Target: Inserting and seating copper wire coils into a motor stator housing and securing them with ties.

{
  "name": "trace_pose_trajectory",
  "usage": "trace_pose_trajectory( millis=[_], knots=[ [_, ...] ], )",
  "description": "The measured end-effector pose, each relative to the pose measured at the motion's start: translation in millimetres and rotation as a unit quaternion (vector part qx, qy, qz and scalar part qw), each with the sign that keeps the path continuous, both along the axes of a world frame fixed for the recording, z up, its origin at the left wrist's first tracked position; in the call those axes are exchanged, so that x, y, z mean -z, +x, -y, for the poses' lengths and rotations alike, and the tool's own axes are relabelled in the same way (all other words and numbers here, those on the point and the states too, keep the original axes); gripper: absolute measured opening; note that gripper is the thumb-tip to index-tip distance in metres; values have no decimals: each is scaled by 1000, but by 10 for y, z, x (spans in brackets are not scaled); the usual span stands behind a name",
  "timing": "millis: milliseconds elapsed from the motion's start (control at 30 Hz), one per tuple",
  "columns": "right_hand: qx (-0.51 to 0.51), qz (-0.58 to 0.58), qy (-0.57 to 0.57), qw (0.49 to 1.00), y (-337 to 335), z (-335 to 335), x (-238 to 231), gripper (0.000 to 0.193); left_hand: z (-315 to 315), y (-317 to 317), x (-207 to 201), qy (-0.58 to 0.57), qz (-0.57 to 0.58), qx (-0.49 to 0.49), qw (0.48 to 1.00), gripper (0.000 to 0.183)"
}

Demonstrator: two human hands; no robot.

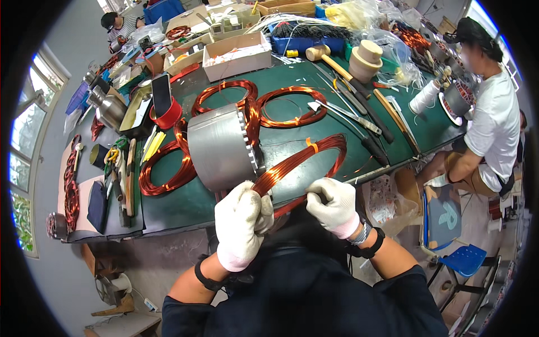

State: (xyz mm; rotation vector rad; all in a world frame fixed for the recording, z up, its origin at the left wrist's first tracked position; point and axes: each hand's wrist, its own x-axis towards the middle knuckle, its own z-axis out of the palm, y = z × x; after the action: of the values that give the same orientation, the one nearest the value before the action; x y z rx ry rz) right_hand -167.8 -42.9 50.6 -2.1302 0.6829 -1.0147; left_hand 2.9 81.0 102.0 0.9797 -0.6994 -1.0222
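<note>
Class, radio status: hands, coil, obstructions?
Left hand gripping copper coil. Right hand pinching its near side. Coil looped, tied in orange. Grey metal cylinder just beyond left hand.

Stator core [219,149] is set on tbl [177,213] betw. coils [145,175]; box [238,67] placed behind, mallet [319,53] laid R, bags [398,60] apparently heaped beyond.

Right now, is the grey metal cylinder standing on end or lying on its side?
Lying on its side: the cylinder shows its curved wall upward, its toothed rim facing right.

Green tabletop [171,216] with copper coils [147,178], grey metal cylinder [218,151], open white box [240,70]
</note>
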Motion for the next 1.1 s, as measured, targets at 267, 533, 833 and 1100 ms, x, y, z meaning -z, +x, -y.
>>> trace_pose_trajectory(
  millis=[267, 533, 833, 1100],
  knots=[
    [-116, -186, -74, 973, -87, 175, -185, 26, 17, -127, -120, 73, 220, 0, 973, 23],
    [-142, -309, -202, 918, -28, 145, -119, 8, 34, -142, -66, 54, 248, -2, 967, 28],
    [-158, -248, -149, 944, -30, 181, -53, 6, 20, -128, -74, 40, 345, 31, 937, 20],
    [-139, -345, -231, 899, -41, 116, 134, 11, -10, -188, -24, 1, 376, 45, 926, 14]
  ],
)
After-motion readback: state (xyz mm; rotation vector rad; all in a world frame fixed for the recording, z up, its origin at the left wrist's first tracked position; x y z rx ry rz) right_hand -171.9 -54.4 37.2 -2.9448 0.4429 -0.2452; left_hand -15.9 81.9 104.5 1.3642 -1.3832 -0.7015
